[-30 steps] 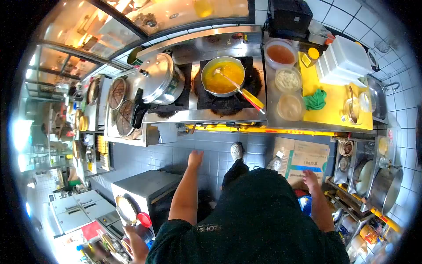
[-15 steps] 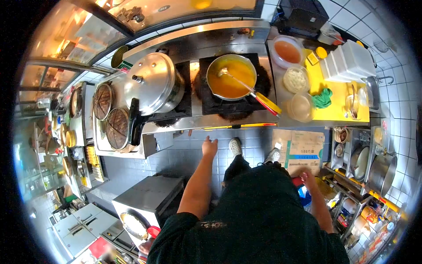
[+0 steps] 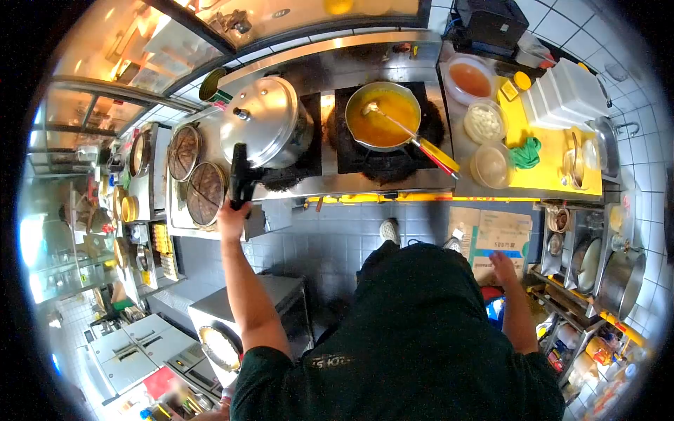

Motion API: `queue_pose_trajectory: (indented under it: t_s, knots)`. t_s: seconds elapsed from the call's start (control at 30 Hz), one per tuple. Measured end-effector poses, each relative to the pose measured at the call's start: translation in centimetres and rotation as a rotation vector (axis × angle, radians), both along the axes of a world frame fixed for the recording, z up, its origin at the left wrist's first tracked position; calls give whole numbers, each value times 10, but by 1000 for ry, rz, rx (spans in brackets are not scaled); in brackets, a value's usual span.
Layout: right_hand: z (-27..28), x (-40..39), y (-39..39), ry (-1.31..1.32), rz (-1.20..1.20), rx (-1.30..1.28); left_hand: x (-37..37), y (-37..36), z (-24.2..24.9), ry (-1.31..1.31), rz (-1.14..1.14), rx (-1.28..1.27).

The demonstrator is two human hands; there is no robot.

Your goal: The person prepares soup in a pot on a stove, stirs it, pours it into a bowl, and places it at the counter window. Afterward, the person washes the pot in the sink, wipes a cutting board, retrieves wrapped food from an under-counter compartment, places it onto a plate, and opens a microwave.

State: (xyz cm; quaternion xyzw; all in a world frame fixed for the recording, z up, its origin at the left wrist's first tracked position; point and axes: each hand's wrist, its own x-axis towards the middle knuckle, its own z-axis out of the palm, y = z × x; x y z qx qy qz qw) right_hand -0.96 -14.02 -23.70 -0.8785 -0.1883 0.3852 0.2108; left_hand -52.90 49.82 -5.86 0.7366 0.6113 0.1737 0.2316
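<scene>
Now left hand [image 3: 232, 214] closed around the black handle [image 3: 241, 179] of the pressure cooker [image 3: 265, 126] — handle runs from the pot toward the stove's front edge; right hand [image 3: 504, 268] hangs loose, empty.

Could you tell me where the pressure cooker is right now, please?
In the head view, the pressure cooker sits on the stove's left burner, beside the saucepan; the left hand is at its black handle.

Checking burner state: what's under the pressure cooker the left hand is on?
The pressure cooker sits on a black stove grate. The left hand grips its black handle. Burner and any flame beneath are covered by the pot.
</scene>
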Motion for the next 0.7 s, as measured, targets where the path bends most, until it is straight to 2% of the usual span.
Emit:
queue_pose_trajectory:
  t_s: [0.03, 0.07, 0.1, 0.17, 0.23, 0.27, 0.37, 0.5, 0.53, 0.57, 0.6, 0.63, 0.67, 0.7]
  knots:
    - [1, 2, 5, 11, -22, 100, 16, -18, 3, 53, -32, 63]
    - [-51, 16, -17, -94, -35, 91, 27, -30, -1, 35, 24, 20]
    - [-53, 14, -14, -67, -72, 103, 39, -36, -8, 140, 78, 29]
    - [-43, 17, -4, -14, -147, 117, 83, -60, 8, 47, 231, -71]
    - [-30, 8, 7, 23, -154, 144, 82, -50, -31, 89, 285, 79]
    - [-29, 5, 12, 47, -175, 142, 79, -39, -46, 103, 289, 163]
    - [-45, 1, 9, 42, -157, 151, 84, -21, -35, 16, 234, 93]
    - [-57, 5, -10, 21, -126, 103, 74, -7, -23, 52, 187, 57]
    - [-56, 5, -15, 52, -144, 106, 77, -11, -12, 124, 217, 117]
    - [-53, 5, -21, 83, -165, 109, 44, 24, -47, -30, 238, -11]
    - [-50, 4, -26, 111, -186, 115, 28, 36, -52, -61, 202, -12]
    - [-44, 4, -31, 136, -249, 124, 22, 40, -52, -95, 167, -11]
    - [-40, 2, -35, 160, -312, 135, 43, 16, -20, -182, 193, -97]
    - [-35, 0, -37, 183, -374, 148, 44, 10, -16, -271, 191, -104]
